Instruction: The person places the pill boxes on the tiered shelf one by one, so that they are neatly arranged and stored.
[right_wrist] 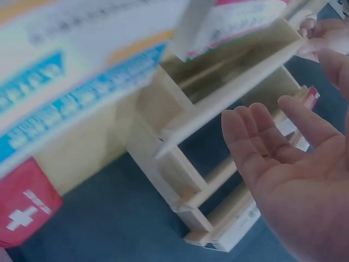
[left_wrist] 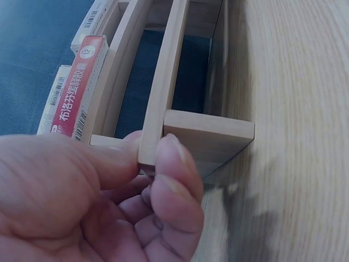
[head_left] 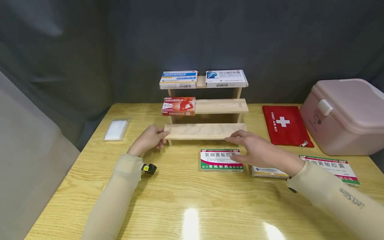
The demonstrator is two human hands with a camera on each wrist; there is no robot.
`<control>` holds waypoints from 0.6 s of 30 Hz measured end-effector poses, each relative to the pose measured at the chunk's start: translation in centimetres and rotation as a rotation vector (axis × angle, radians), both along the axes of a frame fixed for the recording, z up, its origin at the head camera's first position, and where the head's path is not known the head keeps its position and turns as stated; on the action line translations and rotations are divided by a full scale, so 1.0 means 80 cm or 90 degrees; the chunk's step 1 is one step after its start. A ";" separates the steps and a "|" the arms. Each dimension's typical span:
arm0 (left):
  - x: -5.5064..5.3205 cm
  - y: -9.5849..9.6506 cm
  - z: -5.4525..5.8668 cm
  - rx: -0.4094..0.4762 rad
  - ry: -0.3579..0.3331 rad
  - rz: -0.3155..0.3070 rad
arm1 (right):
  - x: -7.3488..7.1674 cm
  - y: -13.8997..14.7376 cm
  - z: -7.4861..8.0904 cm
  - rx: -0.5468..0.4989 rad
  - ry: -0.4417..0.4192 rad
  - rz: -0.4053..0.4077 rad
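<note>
A three-step wooden rack [head_left: 207, 130] stands on the table. My left hand [head_left: 149, 138] pinches the left end of its lowest board between thumb and curled fingers; the left wrist view shows this grip on the board [left_wrist: 163, 82] closely. Near the board's right end is my right hand [head_left: 259, 150], fingers extended and nothing held; in the right wrist view its palm [right_wrist: 305, 180] faces the camera with fingers spread. Below that hand lies a green-and-white medicine box [head_left: 220, 160], and a white-and-blue box [head_left: 267, 172] is partly hidden under it. A red medicine box [head_left: 179, 106] sits on the middle step.
Two white-and-blue medicine boxes [head_left: 226, 78] lie on the top step. To the right are a red first aid pouch [head_left: 283, 125], a pink case [head_left: 345, 116] and another green-and-white box [head_left: 345, 170]. A white packet [head_left: 116, 130] lies at the left.
</note>
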State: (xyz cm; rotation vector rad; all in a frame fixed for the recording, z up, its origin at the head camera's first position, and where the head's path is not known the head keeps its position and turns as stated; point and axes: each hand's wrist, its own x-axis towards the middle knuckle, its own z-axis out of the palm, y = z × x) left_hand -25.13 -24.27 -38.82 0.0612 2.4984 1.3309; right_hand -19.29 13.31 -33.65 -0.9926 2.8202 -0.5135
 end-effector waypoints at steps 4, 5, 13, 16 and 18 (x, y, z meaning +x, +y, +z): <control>-0.001 -0.001 0.000 0.001 -0.002 -0.002 | 0.002 0.006 -0.013 -0.004 -0.015 -0.001; -0.001 -0.001 0.000 0.002 -0.002 -0.002 | 0.002 0.006 -0.015 -0.003 -0.019 -0.001; -0.001 -0.001 0.000 0.001 -0.001 0.001 | 0.004 0.007 -0.043 0.037 -0.021 0.015; -0.001 0.000 0.000 0.000 -0.001 0.000 | 0.004 0.007 -0.052 0.050 -0.019 0.016; -0.001 0.000 0.000 -0.001 -0.002 -0.001 | 0.004 0.007 -0.056 0.057 -0.013 0.016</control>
